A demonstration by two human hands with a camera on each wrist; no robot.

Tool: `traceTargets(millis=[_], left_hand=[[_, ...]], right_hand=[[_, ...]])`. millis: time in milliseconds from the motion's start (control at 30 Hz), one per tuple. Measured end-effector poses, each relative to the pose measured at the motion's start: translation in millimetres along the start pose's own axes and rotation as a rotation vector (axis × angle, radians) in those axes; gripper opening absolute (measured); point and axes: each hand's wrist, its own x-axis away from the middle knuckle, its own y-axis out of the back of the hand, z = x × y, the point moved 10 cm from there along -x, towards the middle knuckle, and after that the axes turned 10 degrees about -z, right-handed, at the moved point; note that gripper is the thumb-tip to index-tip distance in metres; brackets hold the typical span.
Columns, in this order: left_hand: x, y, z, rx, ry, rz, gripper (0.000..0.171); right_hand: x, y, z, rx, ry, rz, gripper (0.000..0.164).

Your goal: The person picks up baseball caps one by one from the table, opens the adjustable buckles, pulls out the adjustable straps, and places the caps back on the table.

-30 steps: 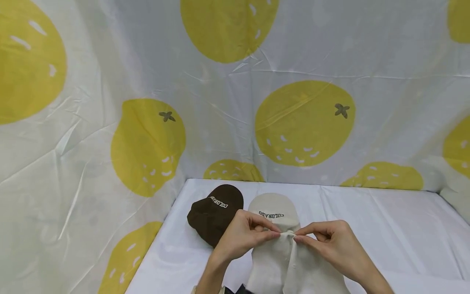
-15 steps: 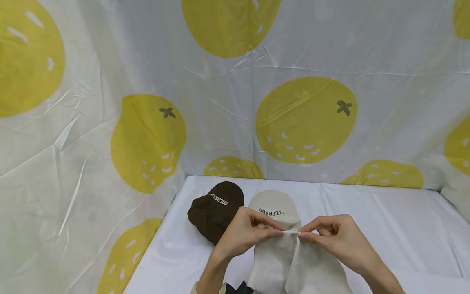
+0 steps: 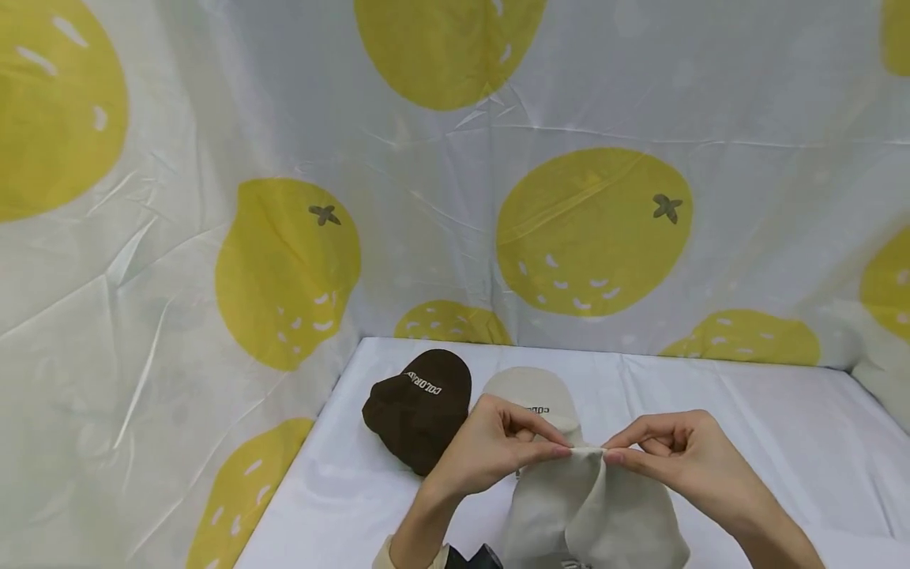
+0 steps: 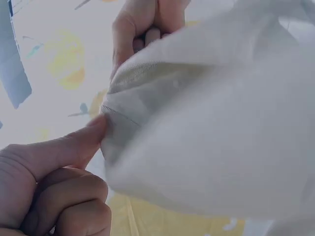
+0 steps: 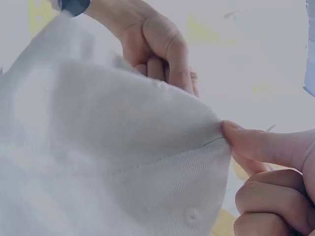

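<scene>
A pale greyish-beige cap [image 3: 626,506] hangs by its pinched edge between both hands, with dark lettering partly showing at its lower end. My left hand [image 3: 490,446] pinches that edge between thumb and forefinger. A short way to the right, my right hand [image 3: 693,458] pinches the same edge likewise. A stitched seam and a small eyelet [image 5: 193,215] show on the cloth in the right wrist view. Behind the hands lies a beige cap [image 3: 528,385], its lettering mostly covered. To its left rests a dark brown cap [image 3: 426,415] lettered in white.
A white cloth [image 3: 753,442] covers the table. Lemon-print fabric [image 3: 426,197] hangs at the back and left as walls. A black object [image 3: 479,558] sits by the left sleeve [image 3: 398,553].
Both hands have shifted right with the held cap, and the gap between their fingertips has widened. Lettering now shows at its lower end. The two caps on the table have not moved.
</scene>
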Motion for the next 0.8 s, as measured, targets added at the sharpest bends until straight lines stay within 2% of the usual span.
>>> traceTargets(millis=[133,233,400,633,800], left_hand=[[-8.6,-9.0,-11.3,-0.046,-0.029,0.002,0.005],[-18.4,-15.3,-20.3,-0.083,-0.078,-0.010,0.004],[-36.6,-25.3,-28.4,-0.066,-0.100,-0.025,0.005],[-66.0,-39.0,-29.2,-0.070,-0.082,-0.021,0.004],[-90.8,-47.0,-19.6,-0.125,-0.058,-0.014,0.004]], right_hand=[[-1.3,15.5,2.1,0.007,0.030,-0.024,0.006],[-4.6,27.8,2.2,0.022,0.048,-0.051,0.008],[-13.0,47.2,-6.4,0.050,0.011,-0.098,0.013],[-26.9,73.8,-16.0,0.066,-0.007,-0.144,0.016],[-41.0,88.8,-24.1,0.109,-0.018,-0.166,0.018]])
